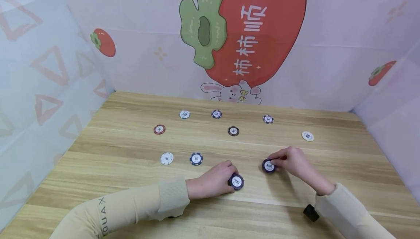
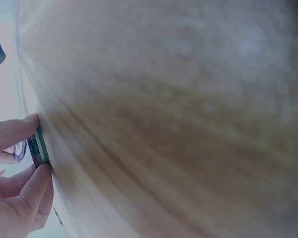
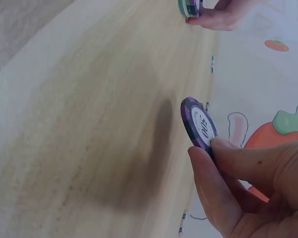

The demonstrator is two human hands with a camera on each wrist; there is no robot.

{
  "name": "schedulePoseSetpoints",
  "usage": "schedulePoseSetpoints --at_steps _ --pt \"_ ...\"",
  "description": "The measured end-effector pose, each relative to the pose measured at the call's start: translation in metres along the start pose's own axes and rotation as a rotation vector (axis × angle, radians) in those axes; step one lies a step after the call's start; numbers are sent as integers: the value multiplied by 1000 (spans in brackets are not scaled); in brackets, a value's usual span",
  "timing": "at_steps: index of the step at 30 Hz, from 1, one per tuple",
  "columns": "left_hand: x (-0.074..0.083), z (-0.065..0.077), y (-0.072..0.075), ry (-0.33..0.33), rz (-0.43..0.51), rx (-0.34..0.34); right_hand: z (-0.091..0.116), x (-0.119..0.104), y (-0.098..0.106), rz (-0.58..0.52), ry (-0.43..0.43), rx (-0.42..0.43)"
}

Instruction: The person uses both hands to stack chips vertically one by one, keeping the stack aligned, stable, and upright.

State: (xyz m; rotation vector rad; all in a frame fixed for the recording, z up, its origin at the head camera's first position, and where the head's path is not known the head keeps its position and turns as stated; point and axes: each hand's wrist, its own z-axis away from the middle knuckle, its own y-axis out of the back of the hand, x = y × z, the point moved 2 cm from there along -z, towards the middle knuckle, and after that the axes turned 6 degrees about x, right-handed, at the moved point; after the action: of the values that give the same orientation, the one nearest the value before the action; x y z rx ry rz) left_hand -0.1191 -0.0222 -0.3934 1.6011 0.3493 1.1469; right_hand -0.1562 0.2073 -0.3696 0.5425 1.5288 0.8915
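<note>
My left hand point(image 1: 213, 180) grips a small stack of poker chips point(image 1: 237, 182) on the table, thumb and fingers on opposite sides of its edge. The top chip is dark purple with a white centre marked 500. In the left wrist view, green and white bands show on the edge of the stack point(image 2: 41, 146). To its right, my right hand point(image 1: 295, 162) pinches a single purple poker chip point(image 1: 269, 166), also marked 500. The right wrist view has this chip point(image 3: 201, 124) tilted, held apart from the wooden surface, with a shadow below.
Single chips lie spread over the wooden table point(image 1: 131, 169): a blue 10 chip point(image 1: 196, 159) and a white 5 chip point(image 1: 167, 158) left of the stack, a red chip point(image 1: 159, 129), a black chip point(image 1: 233, 131) and several others farther back. A printed curtain point(image 1: 141, 64) hangs behind.
</note>
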Motion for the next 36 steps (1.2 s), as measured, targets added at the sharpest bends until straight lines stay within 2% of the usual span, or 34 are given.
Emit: schedulePoseSetpoints --at_steps 7,13,25,36 --pt "0 -1 0 -1 -8 0 0 0 -7 -191 -91 -87" --pt "-1 -1 0 4 -9 -2 -1 -2 -13 -322 -148 -116" --pt "-1 -1 -1 16 -2 -11 1 -11 -27 -503 -176 -215" --pt "-1 -1 -1 -11 -21 2 6 -17 -40 -570 -187 -271"
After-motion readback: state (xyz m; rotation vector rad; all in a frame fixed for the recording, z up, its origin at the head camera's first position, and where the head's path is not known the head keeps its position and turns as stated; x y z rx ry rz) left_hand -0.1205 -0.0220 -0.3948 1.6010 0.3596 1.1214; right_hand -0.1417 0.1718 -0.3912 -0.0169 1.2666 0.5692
